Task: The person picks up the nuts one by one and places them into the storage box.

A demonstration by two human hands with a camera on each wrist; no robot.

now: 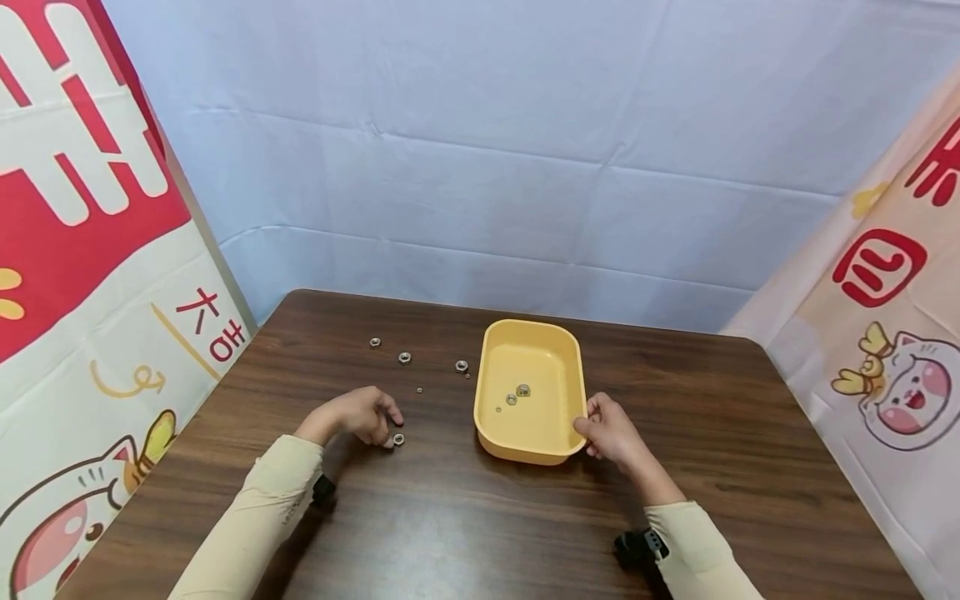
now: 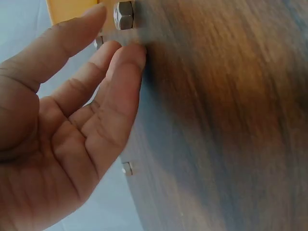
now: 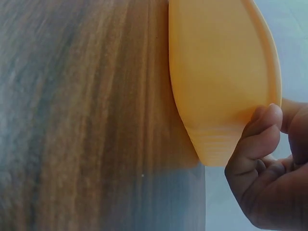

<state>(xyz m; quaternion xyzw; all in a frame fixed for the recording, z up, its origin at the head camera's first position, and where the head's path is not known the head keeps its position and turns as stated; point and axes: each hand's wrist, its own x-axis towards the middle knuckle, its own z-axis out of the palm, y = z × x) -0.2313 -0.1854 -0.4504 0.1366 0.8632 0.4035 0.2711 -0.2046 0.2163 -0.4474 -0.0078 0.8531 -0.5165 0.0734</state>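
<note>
My left hand [image 1: 365, 415] reaches low over the table with its fingers loosely bent. A steel hex nut [image 1: 399, 439] lies right by its fingertips. In the left wrist view a nut [image 2: 124, 15] stands just past the thumb and fingers, with a gap between, and nothing is held. My right hand [image 1: 611, 431] grips the near right rim of a yellow plastic tray [image 1: 531, 457], thumb over the edge and fingers against the outer wall. Inside the tray lie a larger nut [image 1: 523, 390], a smaller nut [image 1: 512, 399] and a tiny one [image 1: 498, 409].
Farther back on the dark wooden table [image 1: 465, 533] lie several loose nuts: one at the far left [image 1: 375, 342], one beside it [image 1: 405, 357], one near the tray [image 1: 461, 366], and tiny ones [image 1: 419, 390]. A pale cloth [image 1: 480, 183] hangs behind the table's back edge.
</note>
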